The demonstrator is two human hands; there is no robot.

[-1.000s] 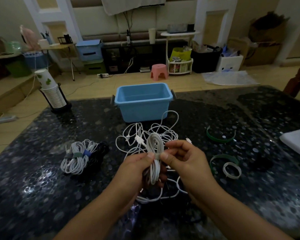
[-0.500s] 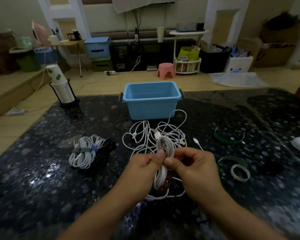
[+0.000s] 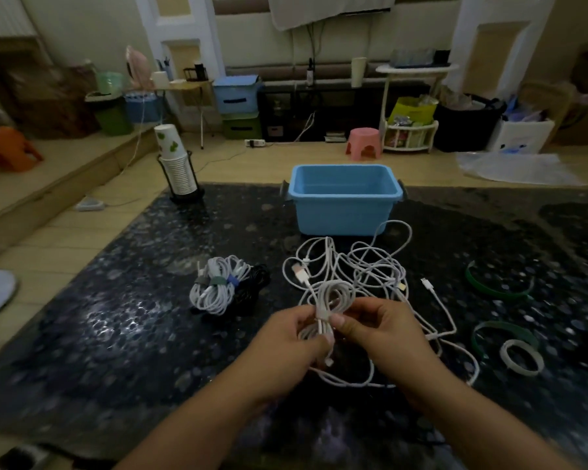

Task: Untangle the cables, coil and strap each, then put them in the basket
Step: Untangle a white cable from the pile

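Note:
A coiled white cable point(image 3: 330, 296) is held upright between both hands above the dark table. My left hand point(image 3: 289, 344) grips the coil's lower part. My right hand point(image 3: 384, 330) pinches the coil at its middle, thumb against it. Behind the hands lies a tangle of loose white cables point(image 3: 364, 266). Several coiled, strapped white cables point(image 3: 218, 286) lie to the left beside a black coil point(image 3: 255, 283). The blue basket point(image 3: 345, 212) stands at the table's far edge, nothing visible inside. Green straps point(image 3: 496, 290) and a white strap point(image 3: 521, 356) lie at the right.
A stack of paper cups in a black holder point(image 3: 177, 167) stands at the table's far left corner. The dark speckled table point(image 3: 116, 334) stretches left and right of the hands. Stools, boxes and shelves fill the floor beyond.
The view has shifted, so everything sits further right in the frame. My hands keep hold of the coil, and my right thumb now presses at its middle.

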